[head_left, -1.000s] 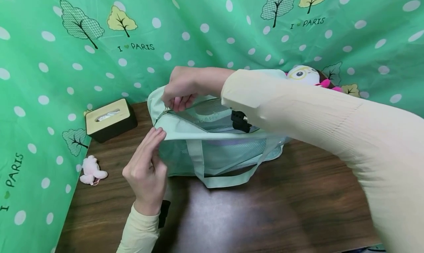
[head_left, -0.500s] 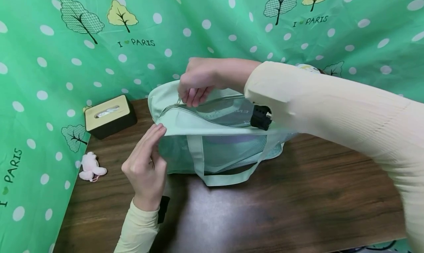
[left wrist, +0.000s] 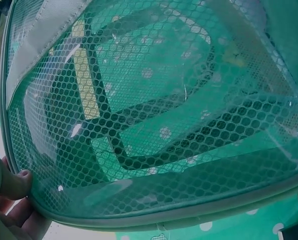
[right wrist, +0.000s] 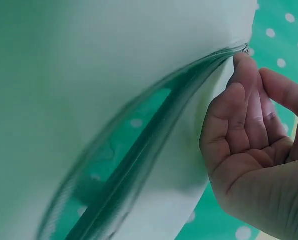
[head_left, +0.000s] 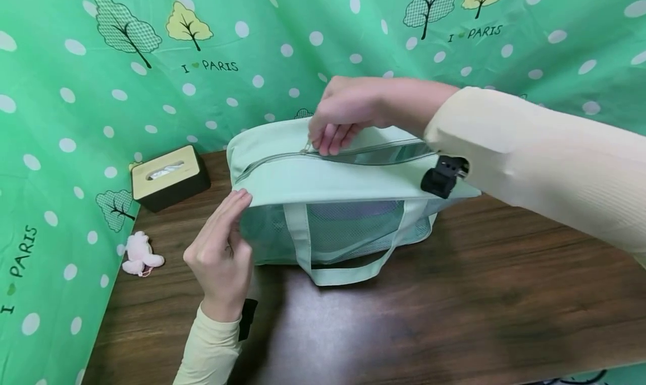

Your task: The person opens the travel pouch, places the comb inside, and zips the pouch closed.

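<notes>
A pale mint bag (head_left: 333, 177) with see-through mesh sides stands on the table, its front strap handle (head_left: 348, 274) hanging down. My right hand (head_left: 348, 107) pinches the zipper pull (head_left: 307, 146) on top, left of the middle. Left of the pull the zipper is closed; to its right the slit gapes, as the right wrist view shows beside the fingers (right wrist: 246, 75). My left hand (head_left: 222, 261) holds the bag's left top corner. In the left wrist view its thumb (left wrist: 17, 185) and fingers grip the piped edge beside the mesh panel (left wrist: 154, 110). Something lilac shows dimly inside.
Left of the bag is a black tissue box (head_left: 171, 177) with a wooden lid. A small pink plush (head_left: 141, 254) lies nearer on the wooden table (head_left: 454, 306). Behind hangs a green dotted curtain (head_left: 282, 32).
My right hand has moved right along the top with the zipper pull, and the opening has become shorter and narrower. The left hand stays at the corner.
</notes>
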`<control>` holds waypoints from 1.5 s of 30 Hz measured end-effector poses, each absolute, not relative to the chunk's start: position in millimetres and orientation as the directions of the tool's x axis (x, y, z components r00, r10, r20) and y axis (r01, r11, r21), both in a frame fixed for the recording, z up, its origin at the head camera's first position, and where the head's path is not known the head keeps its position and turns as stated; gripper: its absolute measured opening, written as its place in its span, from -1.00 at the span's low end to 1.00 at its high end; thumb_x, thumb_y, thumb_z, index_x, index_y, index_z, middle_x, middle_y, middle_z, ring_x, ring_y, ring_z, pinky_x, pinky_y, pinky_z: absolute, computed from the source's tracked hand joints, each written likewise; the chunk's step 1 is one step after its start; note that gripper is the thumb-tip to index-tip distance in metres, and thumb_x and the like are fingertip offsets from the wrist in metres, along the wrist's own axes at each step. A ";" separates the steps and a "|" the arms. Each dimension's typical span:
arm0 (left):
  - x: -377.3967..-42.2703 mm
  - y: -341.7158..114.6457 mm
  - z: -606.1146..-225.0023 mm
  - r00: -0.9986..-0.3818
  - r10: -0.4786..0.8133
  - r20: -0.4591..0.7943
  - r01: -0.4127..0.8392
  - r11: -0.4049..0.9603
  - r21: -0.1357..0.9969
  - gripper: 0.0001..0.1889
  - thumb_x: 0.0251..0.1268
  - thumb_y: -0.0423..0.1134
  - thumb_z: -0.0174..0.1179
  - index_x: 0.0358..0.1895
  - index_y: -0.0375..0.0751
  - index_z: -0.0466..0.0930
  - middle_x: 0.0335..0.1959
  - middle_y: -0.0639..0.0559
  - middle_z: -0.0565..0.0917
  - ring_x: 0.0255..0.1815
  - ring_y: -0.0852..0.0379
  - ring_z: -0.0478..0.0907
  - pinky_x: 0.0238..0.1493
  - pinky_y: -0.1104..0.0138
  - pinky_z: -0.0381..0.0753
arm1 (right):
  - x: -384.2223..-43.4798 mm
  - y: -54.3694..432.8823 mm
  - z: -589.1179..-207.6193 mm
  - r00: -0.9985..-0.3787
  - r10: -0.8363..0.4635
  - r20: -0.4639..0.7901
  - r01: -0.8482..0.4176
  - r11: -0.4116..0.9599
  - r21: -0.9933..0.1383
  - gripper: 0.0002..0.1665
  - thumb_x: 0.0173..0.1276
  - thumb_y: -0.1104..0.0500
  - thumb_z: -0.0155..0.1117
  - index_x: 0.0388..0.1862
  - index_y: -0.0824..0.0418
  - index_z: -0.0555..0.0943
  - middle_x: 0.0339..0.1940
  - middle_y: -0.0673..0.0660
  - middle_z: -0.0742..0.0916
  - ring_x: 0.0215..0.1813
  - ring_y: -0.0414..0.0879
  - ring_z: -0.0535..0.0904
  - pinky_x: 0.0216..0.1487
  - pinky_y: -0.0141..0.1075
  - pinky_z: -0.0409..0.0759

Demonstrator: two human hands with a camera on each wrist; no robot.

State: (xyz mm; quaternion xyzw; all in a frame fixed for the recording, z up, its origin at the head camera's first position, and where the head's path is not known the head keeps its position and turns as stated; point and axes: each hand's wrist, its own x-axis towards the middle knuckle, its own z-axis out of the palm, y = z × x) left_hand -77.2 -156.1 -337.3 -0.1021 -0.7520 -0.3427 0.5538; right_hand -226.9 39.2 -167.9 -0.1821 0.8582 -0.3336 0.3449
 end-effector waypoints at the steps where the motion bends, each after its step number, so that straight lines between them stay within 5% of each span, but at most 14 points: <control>1: -77.3 -156.4 -337.6 -0.366 -0.226 0.903 0.533 0.744 0.402 -0.56 0.23 -0.78 -0.01 -0.16 -0.34 0.83 -0.15 -0.14 0.83 -0.09 -0.12 0.81 0.18 0.41 0.63 | -226.9 43.6 -167.6 -0.699 -0.541 -0.467 -0.080 0.708 -0.702 -0.76 0.40 0.19 0.26 -0.15 0.35 0.73 -0.42 0.08 0.80 -0.38 -0.16 0.71 -0.24 -0.36 0.67; 15: -74.7 -160.7 -338.1 -0.381 -0.242 0.892 0.508 0.751 0.422 -0.62 0.28 -0.75 0.07 -0.15 -0.34 0.82 -0.15 -0.17 0.83 -0.09 -0.15 0.81 0.21 0.44 0.59 | -232.6 109.0 -180.4 -0.750 -0.534 -0.390 -0.008 0.597 -0.802 -0.72 0.46 0.21 0.27 -0.03 0.36 0.76 -0.34 0.14 0.83 -0.34 -0.07 0.74 -0.23 -0.30 0.72; 29: -70.8 -162.6 -337.5 -0.387 -0.239 0.891 0.498 0.759 0.420 -0.55 0.21 -0.81 0.00 -0.12 -0.35 0.82 -0.13 -0.18 0.83 -0.07 -0.15 0.80 0.22 0.42 0.60 | -226.3 184.8 -214.5 -0.892 -0.430 -0.140 -0.122 0.527 -0.841 -0.74 0.51 0.25 0.22 -0.27 0.21 0.84 -0.46 0.06 0.81 -0.42 -0.07 0.66 -0.33 -0.35 0.63; 37: -74.1 -160.5 -337.6 -0.385 -0.218 0.897 0.510 0.760 0.403 -0.58 0.28 -0.76 0.02 -0.10 -0.34 0.81 -0.12 -0.17 0.83 -0.06 -0.15 0.80 0.22 0.43 0.59 | -223.4 228.0 -246.2 -0.909 -0.417 0.006 -0.112 0.228 -0.967 -0.61 0.49 0.45 0.10 -0.39 0.28 0.83 -0.54 0.11 0.77 -0.52 -0.10 0.61 -0.44 -0.39 0.61; 45: -76.3 -159.0 -336.1 -0.389 -0.208 0.897 0.508 0.764 0.397 -0.57 0.28 -0.76 -0.01 -0.10 -0.34 0.81 -0.11 -0.17 0.83 -0.06 -0.16 0.80 0.23 0.42 0.59 | -212.7 255.8 -271.1 -0.952 -0.306 0.000 0.030 -0.093 -0.995 -0.53 0.54 0.50 -0.03 -0.37 0.33 0.82 -0.55 0.15 0.77 -0.52 -0.15 0.64 -0.51 -0.43 0.60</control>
